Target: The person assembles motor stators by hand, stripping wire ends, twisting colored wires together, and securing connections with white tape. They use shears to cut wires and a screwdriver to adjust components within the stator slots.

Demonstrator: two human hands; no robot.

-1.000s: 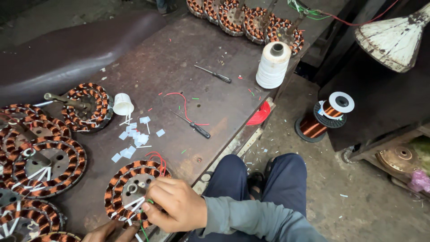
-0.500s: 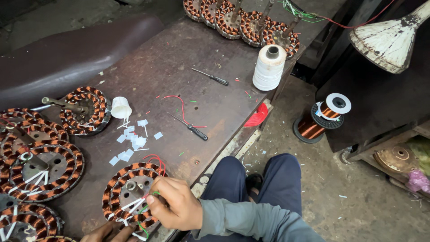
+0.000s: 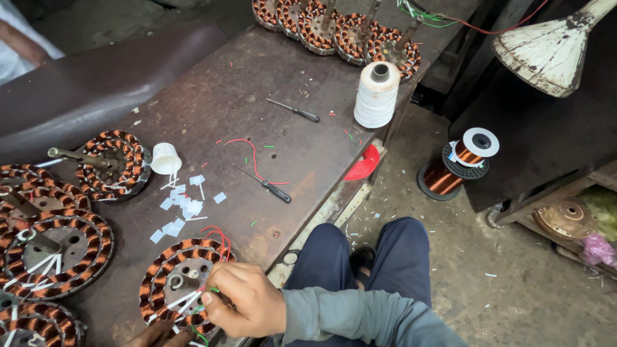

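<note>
1. The right hand [image 3: 247,299] is pinching a thin green wire [image 3: 204,313] between its fingertips at the near edge of a copper-wound coil ring [image 3: 180,283], which is lying flat at the front edge of the workbench [image 3: 257,96].
2. The left hand [image 3: 157,334] is showing only as a few fingers under that coil ring's near rim; whether it is gripping anything, I cannot tell.
3. Judging from this, the thin wire could be snapping or slipping free if the pinch is pulling too hard, since it is coming off fine windings.
4. The coil ring is sitting close to the bench's front edge, so a tug toward the body could be dragging it off.
5. The red wires [image 3: 218,238] just behind the coil ring could be tangling with the green one.
6. Small white paper slips [image 3: 183,205], a loose scatter beyond the coil ring, could be getting brushed away by a sleeve.
7. Counting outward from the coil ring: about five more coil rings are lying to its left, and about four are standing at the far end of the bench.
8. Two screwdrivers [image 3: 267,186] are lying beyond it, one farther back.
9. One small white cup [image 3: 166,159] and one white thread cone [image 3: 376,95] are standing farther away.
10. One copper wire spool [image 3: 459,164] is resting on the floor to the right.
</note>
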